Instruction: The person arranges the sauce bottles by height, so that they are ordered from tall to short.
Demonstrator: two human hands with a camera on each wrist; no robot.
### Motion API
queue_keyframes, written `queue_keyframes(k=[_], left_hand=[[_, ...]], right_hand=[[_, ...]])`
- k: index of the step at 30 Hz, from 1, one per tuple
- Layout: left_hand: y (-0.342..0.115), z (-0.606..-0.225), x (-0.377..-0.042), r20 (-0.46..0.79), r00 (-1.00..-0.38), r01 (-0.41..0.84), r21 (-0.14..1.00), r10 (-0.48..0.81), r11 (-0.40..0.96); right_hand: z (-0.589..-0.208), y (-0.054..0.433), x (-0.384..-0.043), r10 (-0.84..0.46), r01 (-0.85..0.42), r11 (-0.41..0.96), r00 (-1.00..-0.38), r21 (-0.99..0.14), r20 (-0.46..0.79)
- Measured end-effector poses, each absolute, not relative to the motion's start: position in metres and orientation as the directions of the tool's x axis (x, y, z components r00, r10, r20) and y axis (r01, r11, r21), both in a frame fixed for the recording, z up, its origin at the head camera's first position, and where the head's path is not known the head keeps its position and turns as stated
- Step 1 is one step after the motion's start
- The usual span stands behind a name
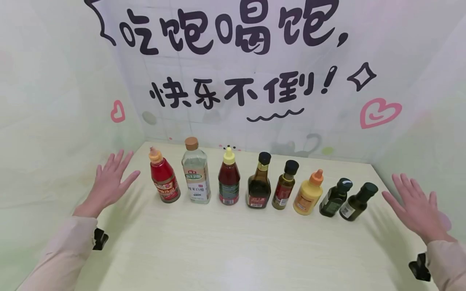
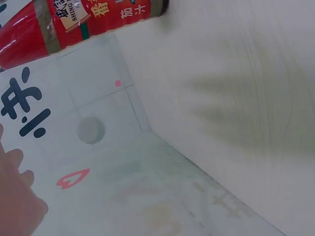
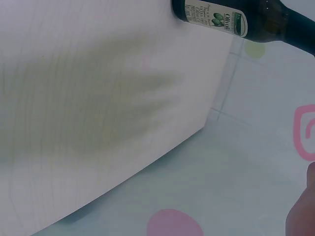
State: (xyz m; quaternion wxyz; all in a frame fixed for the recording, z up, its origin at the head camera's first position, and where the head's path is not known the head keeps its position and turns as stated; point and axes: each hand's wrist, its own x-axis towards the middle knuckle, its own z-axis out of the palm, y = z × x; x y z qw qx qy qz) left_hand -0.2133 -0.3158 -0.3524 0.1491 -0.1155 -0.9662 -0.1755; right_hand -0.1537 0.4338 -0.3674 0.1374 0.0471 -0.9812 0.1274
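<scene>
My left hand [image 1: 111, 182], fingers spread, hovers over the table's left side and holds nothing. Nearest to it stands a red tomato ketchup bottle [image 1: 165, 182], whose label also shows in the left wrist view. My right hand [image 1: 416, 206] hangs with straight fingers past the right end of the bottle row, touching nothing. Closest there is a dark olive oil bottle [image 1: 358, 202] with a green cap. Between them stand a clear white vinegar bottle [image 1: 196, 178], a dark red sauce bottle [image 1: 229, 184], a black-capped sauce bottle [image 1: 259, 184] and a yellow squeeze bottle [image 1: 307, 194].
A smaller black-capped bottle [image 1: 284, 188] and a dark green bottle [image 1: 333, 198] complete the row along the back of the pale table [image 1: 233, 242]. Behind rises a white cloth backdrop [image 1: 218, 125] with black lettering. Cloth walls flank both sides.
</scene>
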Motion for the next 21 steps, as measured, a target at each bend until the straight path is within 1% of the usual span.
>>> queue_keyframes(k=[9,16,21], left_hand=[[-0.308,-0.340,-0.214,0.397,-0.901,0.325,0.359,0.172,0.875],[-0.297,-0.329,-0.213,0.439,-0.881,0.373,0.410,0.178,0.832],[-0.290,-0.324,-0.212,0.462,-0.867,0.409,0.447,0.186,0.795]], right_hand=[[-0.352,0.422,-0.159,-0.083,-0.158,0.962,-0.946,-0.223,0.314],[-0.335,0.408,-0.164,-0.140,-0.229,0.949,-0.922,-0.217,0.360],[-0.323,0.392,-0.168,-0.198,-0.286,0.937,-0.908,-0.199,0.370]])
